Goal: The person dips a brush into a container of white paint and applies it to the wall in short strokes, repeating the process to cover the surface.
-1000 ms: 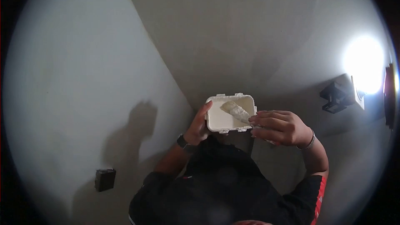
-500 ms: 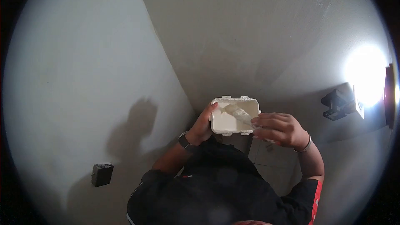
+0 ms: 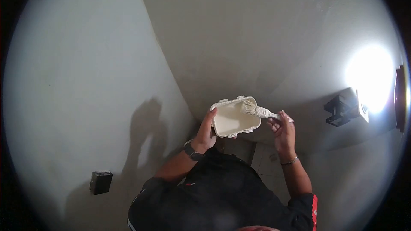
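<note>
My left hand (image 3: pixel 206 133) grips the left end of a white plastic tub (image 3: pixel 215 125), thumb over its rim and the other fingers hidden beneath. Pale, creamy paint (image 3: pixel 231 119) lies inside the tub. In my right hand (image 3: pixel 282 131) is the handle of a paintbrush (image 3: pixel 266 113), pinched between thumb and fingers. The brush is coated in white, and its bristles rest against the tub's upper right inner side. The tub tilts slightly, its right end higher.
A bright lamp (image 3: pixel 370 79) shines at the right, beside a dark bracket (image 3: pixel 338 110). Low on the left wall (image 3: pixel 85 81) a black box (image 3: pixel 101 183) sticks out. The wall ahead (image 3: pixel 257 30) meets it at a corner. Floor tiles (image 3: pixel 267 160) show below.
My right hand has turned over and shifted its hold on the brush, whose bristles have moved to the tub's upper right side. The tub has tilted and shifted slightly left.
</note>
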Motion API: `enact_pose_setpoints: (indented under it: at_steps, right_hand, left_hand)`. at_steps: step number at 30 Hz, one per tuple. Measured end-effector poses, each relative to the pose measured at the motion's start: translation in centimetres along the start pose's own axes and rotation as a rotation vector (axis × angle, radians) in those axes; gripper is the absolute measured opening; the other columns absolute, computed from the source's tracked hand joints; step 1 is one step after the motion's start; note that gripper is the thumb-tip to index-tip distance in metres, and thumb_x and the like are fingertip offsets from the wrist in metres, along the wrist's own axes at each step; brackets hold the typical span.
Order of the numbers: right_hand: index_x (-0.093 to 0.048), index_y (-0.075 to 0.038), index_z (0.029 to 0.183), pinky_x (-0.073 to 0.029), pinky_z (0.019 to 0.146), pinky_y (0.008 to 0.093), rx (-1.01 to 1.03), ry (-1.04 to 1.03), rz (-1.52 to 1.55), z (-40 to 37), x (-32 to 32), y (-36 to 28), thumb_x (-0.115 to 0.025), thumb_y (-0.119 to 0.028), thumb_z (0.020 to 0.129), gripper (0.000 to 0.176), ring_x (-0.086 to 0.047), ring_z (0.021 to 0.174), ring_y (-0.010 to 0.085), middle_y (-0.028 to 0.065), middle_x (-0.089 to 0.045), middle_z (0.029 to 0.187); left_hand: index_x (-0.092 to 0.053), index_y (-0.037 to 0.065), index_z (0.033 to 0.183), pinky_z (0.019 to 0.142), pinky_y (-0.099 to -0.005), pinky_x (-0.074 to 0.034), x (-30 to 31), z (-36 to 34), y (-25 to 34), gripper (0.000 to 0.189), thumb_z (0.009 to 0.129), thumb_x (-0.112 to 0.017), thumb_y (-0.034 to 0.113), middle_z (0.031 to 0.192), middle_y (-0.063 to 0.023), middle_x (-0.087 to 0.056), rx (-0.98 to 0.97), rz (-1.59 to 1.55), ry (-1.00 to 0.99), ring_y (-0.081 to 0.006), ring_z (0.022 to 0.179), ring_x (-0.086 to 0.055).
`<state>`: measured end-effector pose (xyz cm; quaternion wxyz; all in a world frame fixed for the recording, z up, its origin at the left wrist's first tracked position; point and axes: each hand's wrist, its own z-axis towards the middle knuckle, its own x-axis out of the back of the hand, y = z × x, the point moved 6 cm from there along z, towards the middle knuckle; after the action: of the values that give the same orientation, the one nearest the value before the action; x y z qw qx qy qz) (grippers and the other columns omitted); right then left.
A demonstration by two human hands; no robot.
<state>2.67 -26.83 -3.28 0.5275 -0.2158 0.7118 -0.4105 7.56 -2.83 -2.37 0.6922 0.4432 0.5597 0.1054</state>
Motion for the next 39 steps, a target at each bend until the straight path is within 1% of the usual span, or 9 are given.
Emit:
enact_pose_setpoints:
  at_steps: [7, 15, 18, 20, 25, 28, 30, 35, 39]
  right_hand:
    - [-0.053, -0.006, 0.097, -0.057, 0.075, 0.0316, -0.057, 0.016, 0.249, -1.9, -0.3, -0.3, -0.056, -0.024, 0.094, 0.018, -0.064, 0.083, 0.0172, 0.0076, -0.062, 0.092]
    - [-0.053, -0.006, 0.112, -0.044, 0.101, 0.0373, 0.504, -0.148, 0.079, -6.2, -4.8, -9.4, -0.052, -0.024, 0.096, 0.024, -0.06, 0.104, 0.0207, 0.0098, -0.063, 0.105]
    - [-0.034, 0.002, 0.136, -0.042, 0.104, 0.0384, 0.932, -0.306, -0.114, -5.9, -6.3, -17.3, -0.045, -0.023, 0.099, 0.046, -0.052, 0.119, 0.0269, 0.0223, -0.046, 0.129]
    - [-0.043, 0.005, 0.125, -0.047, 0.1, 0.0361, 1.065, -0.247, -0.111, -6.4, -9.6, -22.1, -0.05, -0.024, 0.097, 0.041, -0.057, 0.113, 0.0262, 0.0208, -0.058, 0.113]
    - [-0.061, -0.003, 0.11, -0.055, 0.085, 0.0313, 1.835, -0.223, -0.735, -13.2, -22.4, -35.9, -0.053, -0.019, 0.096, 0.023, -0.066, 0.094, 0.0219, 0.0176, -0.065, 0.099]
    - [-0.064, -0.008, 0.107, -0.055, 0.08, 0.0294, 1.93, -0.256, -0.835, -15.2, -26.5, -37.7, -0.056, -0.019, 0.094, 0.019, -0.067, 0.091, 0.019, 0.0129, -0.066, 0.097]
    - [-0.065, -0.007, 0.101, -0.055, 0.076, 0.0279, 2.129, -0.289, -1.538, -15.4, -28.8, -35.2, -0.061, -0.02, 0.091, 0.017, -0.067, 0.086, 0.0163, 0.007, -0.067, 0.098]
    - [-0.059, -0.011, 0.091, -0.054, 0.064, 0.0329, 2.066, -0.495, -2.062, -13.7, -25.3, -29.8, -0.066, -0.022, 0.084, 0.015, -0.061, 0.07, 0.0189, 0.0034, -0.058, 0.079]
    - [-0.059, -0.01, 0.089, -0.052, 0.064, 0.0319, 1.533, -0.605, -2.175, -14.5, -22.9, -29.9, -0.064, -0.026, 0.086, 0.016, -0.062, 0.074, 0.0204, 0.0034, -0.059, 0.08]
  left_hand:
    - [-0.04, 0.01, 0.134, 0.072, -0.0496, -0.057, -1.4, -0.8, 1.1, 0.058, 0.093, -0.042, 0.052, 0.127, -0.011, -0.053, 0.024, -0.088, -0.097, -0.0305, 0.111, -0.058]
    - [-0.045, 0.016, 0.129, 0.075, -0.0504, -0.055, 0.4, -2.0, 0.3, 0.058, 0.089, -0.043, 0.057, 0.127, -0.0061, -0.053, 0.012, -0.219, -0.184, -0.0299, 0.112, -0.055]
    - [-0.047, 0.016, 0.128, 0.075, -0.05, -0.055, -0.5, -0.6, -0.5, 0.057, 0.089, -0.042, 0.058, 0.125, -0.0061, -0.054, 0.017, -0.227, -0.184, -0.0303, 0.111, -0.055]
    - [-0.047, 0.015, 0.127, 0.076, -0.0498, -0.054, 0.2, -0.5, -0.1, 0.057, 0.089, -0.042, 0.057, 0.124, -0.0069, -0.054, -0.012, -0.217, -0.206, -0.0299, 0.11, -0.056]
    - [-0.047, 0.016, 0.128, 0.072, -0.0496, -0.055, -3.1, -1.5, 1.6, 0.057, 0.089, -0.042, 0.057, 0.124, -0.0071, -0.054, 0.009, -0.22, -0.186, -0.0302, 0.109, -0.056]
    - [-0.047, 0.015, 0.128, 0.071, -0.0504, -0.056, -3.2, -1.6, 1.7, 0.057, 0.089, -0.042, 0.057, 0.124, -0.0071, -0.055, 0.036, -0.232, -0.176, -0.0308, 0.109, -0.057]
    - [-0.047, 0.015, 0.128, 0.071, -0.0507, -0.056, -3.3, -1.7, 1.8, 0.056, 0.09, -0.042, 0.056, 0.124, -0.0072, -0.055, 0.037, -0.228, -0.164, -0.0311, 0.109, -0.057]
    - [-0.046, 0.016, 0.129, 0.069, -0.0529, -0.055, -3.3, -1.5, 2.0, 0.058, 0.087, -0.046, 0.056, 0.127, -0.0079, -0.052, 0.041, -0.182, -0.159, -0.0335, 0.113, -0.053]
    - [-0.045, 0.015, 0.13, 0.068, -0.0525, -0.055, -3.5, -1.6, 2.2, 0.06, 0.087, -0.046, 0.057, 0.127, -0.008, -0.052, 0.035, -0.149, -0.13, -0.0332, 0.113, -0.054]
